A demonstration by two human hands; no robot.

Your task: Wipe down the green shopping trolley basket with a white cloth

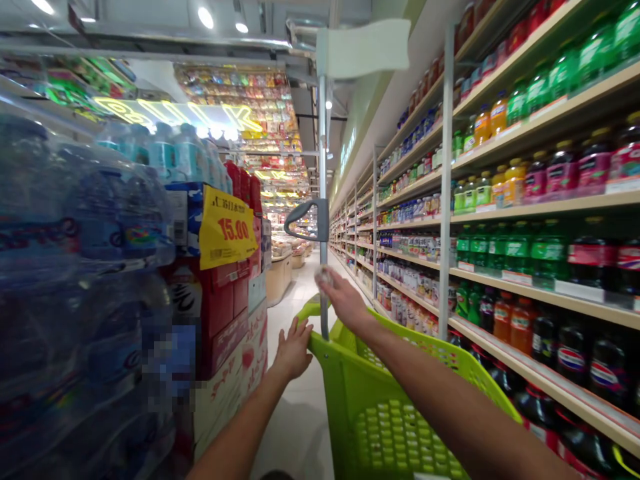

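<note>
A bright green plastic shopping cart (345, 393) with perforated sides stands in front of me on the right. At its near left corner rises a metal pole (323, 153), which carries a grey looped handle (307, 221) and a blank white sign (370, 50). My left hand (293, 350) is at the cart's rim beside the pole, its fingers extended and apart. My right hand (343, 298) reaches over the basket, close to the pole, with its fingers drawn together around a small pale, shiny thing that is too small to name.
Shelves (545, 207) of bottled drinks line the right side. Wrapped water bottles (100, 220) and stacked cartons (225, 320) rise on the left, bearing a yellow price sign (227, 228). A pale tiled floor (300, 293) runs between them towards wooden display bins (279, 277).
</note>
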